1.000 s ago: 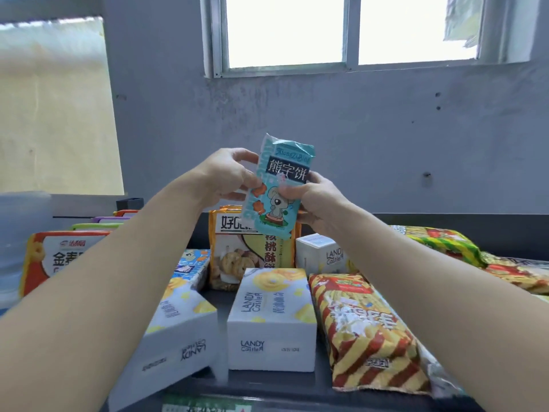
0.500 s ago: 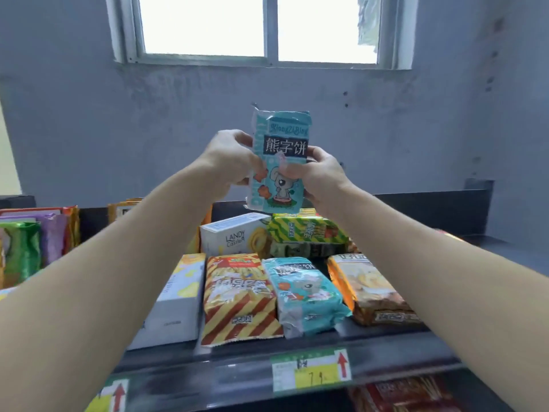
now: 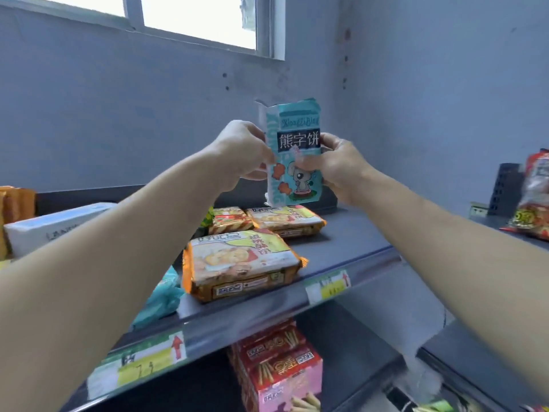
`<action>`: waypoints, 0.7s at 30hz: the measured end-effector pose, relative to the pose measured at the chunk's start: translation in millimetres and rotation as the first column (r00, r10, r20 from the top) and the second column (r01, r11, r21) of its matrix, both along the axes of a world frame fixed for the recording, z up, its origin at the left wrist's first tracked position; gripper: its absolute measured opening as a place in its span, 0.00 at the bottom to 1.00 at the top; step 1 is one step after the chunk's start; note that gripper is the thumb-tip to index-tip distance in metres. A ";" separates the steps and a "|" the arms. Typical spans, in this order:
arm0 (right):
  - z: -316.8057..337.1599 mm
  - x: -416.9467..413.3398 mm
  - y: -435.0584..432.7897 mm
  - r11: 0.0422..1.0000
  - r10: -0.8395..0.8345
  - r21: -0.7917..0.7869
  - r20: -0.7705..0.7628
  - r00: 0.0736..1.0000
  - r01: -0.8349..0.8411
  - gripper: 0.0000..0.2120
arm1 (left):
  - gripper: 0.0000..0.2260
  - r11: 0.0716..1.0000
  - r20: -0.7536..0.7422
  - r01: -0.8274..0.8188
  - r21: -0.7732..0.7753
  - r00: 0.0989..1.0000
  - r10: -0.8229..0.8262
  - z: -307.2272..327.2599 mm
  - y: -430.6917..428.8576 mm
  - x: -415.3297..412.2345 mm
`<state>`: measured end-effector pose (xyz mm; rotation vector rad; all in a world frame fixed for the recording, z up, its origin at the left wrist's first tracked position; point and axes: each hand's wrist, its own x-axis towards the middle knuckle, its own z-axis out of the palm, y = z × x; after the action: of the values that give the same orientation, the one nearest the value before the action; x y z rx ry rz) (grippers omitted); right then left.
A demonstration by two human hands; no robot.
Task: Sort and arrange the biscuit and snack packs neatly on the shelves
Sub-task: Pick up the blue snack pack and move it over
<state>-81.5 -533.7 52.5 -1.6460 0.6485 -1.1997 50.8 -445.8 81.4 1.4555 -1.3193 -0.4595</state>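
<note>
Above the shelf (image 3: 350, 239), left hand (image 3: 243, 153) and right hand (image 3: 338, 168) fingers pinching teal pack (image 3: 297, 126), fingertips partly hidden

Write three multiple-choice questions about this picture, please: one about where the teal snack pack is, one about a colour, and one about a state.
1. Where is the teal foil snack pack relative to the dark grey metal shelf?
A. lying flat on it
B. upright in the air above it
C. underneath it

2. What colour is the arrow on the paper price label?
A. red
B. blue
C. black

3. How is the pack held?
A. by one hand only
B. by no hand
C. by both hands

Answers: 1 B, since the pack stands upright well above the packs lying on the shelf. 2 A, since the arrow is plainly red. 3 C, since the left hand and the right hand each grip one side.
</note>
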 end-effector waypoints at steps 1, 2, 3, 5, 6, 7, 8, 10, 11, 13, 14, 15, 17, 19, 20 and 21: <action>-1.3 -10.8 -8.1 1.000 -0.003 0.002 0.000 1.000 0.003 0.19 | 0.08 1.000 0.013 -0.002 0.007 1.000 0.002 -0.9 -6.7 -11.0; -2.8 -21.0 -16.1 1.000 -0.001 0.005 0.000 1.000 0.001 0.18 | 0.08 1.000 0.026 -0.006 0.014 1.000 0.006 -1.7 -13.3 -21.6; -4.8 -30.3 -25.0 1.000 0.004 0.009 0.000 1.000 -0.004 0.17 | 0.08 1.000 0.036 -0.012 0.021 0.999 0.011 -2.6 -19.9 -31.9; -9.2 -47.4 -42.7 0.999 0.029 0.016 -0.003 1.000 -0.028 0.15 | 0.07 0.999 0.043 -0.030 0.032 0.999 0.028 -5.0 -33.2 -51.6; -10.8 -55.5 -51.1 0.999 0.045 0.020 -0.008 0.999 -0.045 0.15 | 0.07 0.998 0.046 -0.047 0.038 0.998 0.045 -6.3 -39.9 -60.9; -12.8 -62.9 -59.3 0.998 0.060 0.026 -0.009 0.998 -0.060 0.15 | 0.07 0.997 0.052 -0.067 0.045 0.997 0.065 -8.2 -46.3 -69.7; -15.0 -69.9 -67.0 0.997 0.075 0.031 -0.007 0.997 -0.075 0.15 | 0.07 0.995 0.054 -0.085 0.053 0.995 0.082 -10.3 -52.2 -78.1; -19.5 -81.0 -82.4 0.993 0.108 0.042 -0.006 0.994 -0.108 0.17 | 0.07 0.991 0.041 -0.113 0.066 0.993 0.111 -15.1 -62.4 -92.3; -21.6 -84.4 -88.5 0.991 0.129 0.047 -0.012 0.992 -0.128 0.18 | 0.07 0.989 0.034 -0.128 0.073 0.991 0.126 -17.7 -66.0 -97.8; -24.6 -87.2 -97.1 0.984 0.174 0.054 -0.026 0.984 -0.172 0.18 | 0.07 0.982 0.025 -0.169 0.084 0.986 0.167 -22.4 -69.4 -105.3; -25.7 -87.2 -99.7 0.979 0.196 0.058 -0.027 0.980 -0.194 0.18 | 0.07 0.977 0.025 -0.194 0.089 0.981 0.193 -23.8 -69.7 -107.8; -27.2 -86.4 -101.5 0.974 0.220 0.063 -0.025 0.975 -0.218 0.18 | 0.07 0.972 0.026 -0.217 0.094 0.976 0.216 -24.7 -69.4 -109.6; -29.7 -83.5 -101.9 0.960 0.274 0.069 -0.023 0.962 -0.272 0.17 | 0.07 0.963 0.017 -0.250 0.099 0.968 0.250 -26.2 -66.8 -111.1; -31.0 -80.4 -100.5 0.948 0.313 0.069 -0.023 0.949 -0.311 0.16 | 0.08 0.956 0.016 -0.280 0.090 0.960 0.280 -27.1 -63.6 -110.4; -31.2 -79.1 -99.8 0.944 0.325 0.067 -0.022 0.945 -0.323 0.16 | 0.08 0.953 0.018 -0.293 0.084 0.956 0.292 -27.8 -62.4 -109.8; -31.3 -78.0 -99.3 0.941 0.334 0.065 -0.021 0.942 -0.332 0.16 | 0.09 0.950 0.020 -0.303 0.079 0.953 0.302 -28.8 -61.8 -109.2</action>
<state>-159.4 -633.0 21.1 -1.6482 0.3994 -0.9010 -58.4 -507.5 52.7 1.6953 -1.0682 -0.3071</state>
